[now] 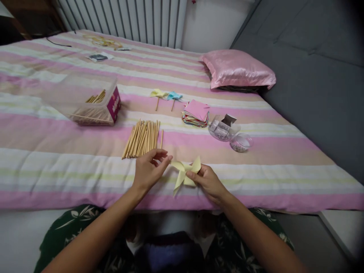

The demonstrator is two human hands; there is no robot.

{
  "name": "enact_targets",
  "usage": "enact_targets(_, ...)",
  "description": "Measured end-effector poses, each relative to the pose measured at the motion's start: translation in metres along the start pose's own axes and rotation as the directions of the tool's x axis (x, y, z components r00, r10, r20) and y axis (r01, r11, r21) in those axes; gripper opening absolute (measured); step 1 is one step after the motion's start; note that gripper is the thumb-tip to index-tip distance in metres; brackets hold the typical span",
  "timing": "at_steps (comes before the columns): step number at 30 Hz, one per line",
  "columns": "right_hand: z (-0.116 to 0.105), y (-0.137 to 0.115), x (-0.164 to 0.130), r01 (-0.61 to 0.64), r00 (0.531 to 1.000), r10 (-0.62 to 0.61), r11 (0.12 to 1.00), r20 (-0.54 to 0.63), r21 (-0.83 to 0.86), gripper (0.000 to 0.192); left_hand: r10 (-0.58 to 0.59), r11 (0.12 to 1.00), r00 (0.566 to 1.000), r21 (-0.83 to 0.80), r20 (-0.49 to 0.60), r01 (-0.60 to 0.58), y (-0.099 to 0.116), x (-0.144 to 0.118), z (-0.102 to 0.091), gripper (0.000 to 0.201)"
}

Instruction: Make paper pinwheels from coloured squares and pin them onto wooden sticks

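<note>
A pale yellow paper pinwheel [186, 172] is pinched at its middle between the thumb and fingers of my right hand [209, 182], above the front edge of the bed. Its blades are folded in, and no stick shows on it. My left hand [149, 167] is beside the left blade, fingers bent and thumb apart from them, with nothing visible between. Just beyond my left hand lies a bundle of thin wooden sticks [142, 138], with a single stick [162, 139] to its right.
A clear plastic box [85, 102] of sticks stands left. Farther back lie a yellow pinwheel [158, 93] and a blue pinwheel [174, 96] on sticks. To the right are stacked coloured papers [196, 112], clear containers [220, 129] of small metal pieces, and a pink pillow [239, 68].
</note>
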State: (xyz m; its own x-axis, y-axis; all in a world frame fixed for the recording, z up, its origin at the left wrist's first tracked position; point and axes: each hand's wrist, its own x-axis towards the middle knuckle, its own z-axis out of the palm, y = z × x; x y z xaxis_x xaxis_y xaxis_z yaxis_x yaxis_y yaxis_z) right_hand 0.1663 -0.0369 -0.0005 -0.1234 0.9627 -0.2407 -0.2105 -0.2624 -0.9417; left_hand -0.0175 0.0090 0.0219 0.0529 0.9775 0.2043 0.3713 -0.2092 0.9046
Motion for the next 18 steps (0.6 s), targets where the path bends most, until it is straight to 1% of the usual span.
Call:
enact_targets(2,-0.001,-0.001,0.001,-0.005,1.0,0.005,0.999,-0.002,0.036,0.032,0.116,0.973,0.99,0.209,-0.084,-0.097,-0.001,0.005,0.002,0.026)
enact_targets(4,-0.003,-0.003,0.001,-0.005,1.0,0.005,0.998,-0.003,0.064,0.032,0.182,0.919,0.978,0.371,-0.106,-0.131,-0.004,0.008,0.005,0.027)
enact_targets(6,-0.004,-0.003,0.002,-0.006,1.0,0.006,0.996,0.007,0.087,0.03,0.176,0.848,0.981,0.518,-0.08,-0.11,-0.007,0.01,0.009,0.029)
enact_targets(9,-0.006,-0.004,0.002,-0.013,1.0,0.01,0.992,0.027,0.123,0.026,0.085,0.689,0.996,0.723,-0.013,-0.049,-0.01,0.01,0.013,0.028)
enact_targets(11,-0.006,-0.004,0.003,-0.014,0.999,0.009,0.989,0.038,0.148,0.023,0.029,0.597,0.999,0.802,0.015,-0.029,-0.01,0.009,0.015,0.029)
enact_targets(13,-0.007,-0.005,0.003,-0.02,0.999,0.013,0.986,0.046,0.165,0.021,-0.005,0.545,0.999,0.838,0.033,-0.025,-0.009,0.009,0.016,0.031)
enact_targets(15,-0.007,-0.006,0.003,-0.026,0.999,0.019,0.985,0.046,0.171,0.021,-0.032,0.516,0.999,0.856,0.044,-0.021,-0.009,0.011,0.016,0.033)
enact_targets(18,-0.006,-0.007,0.003,-0.03,0.999,0.021,0.983,0.047,0.183,0.022,-0.055,0.501,0.998,0.865,0.04,-0.007,-0.011,0.014,0.014,0.033)
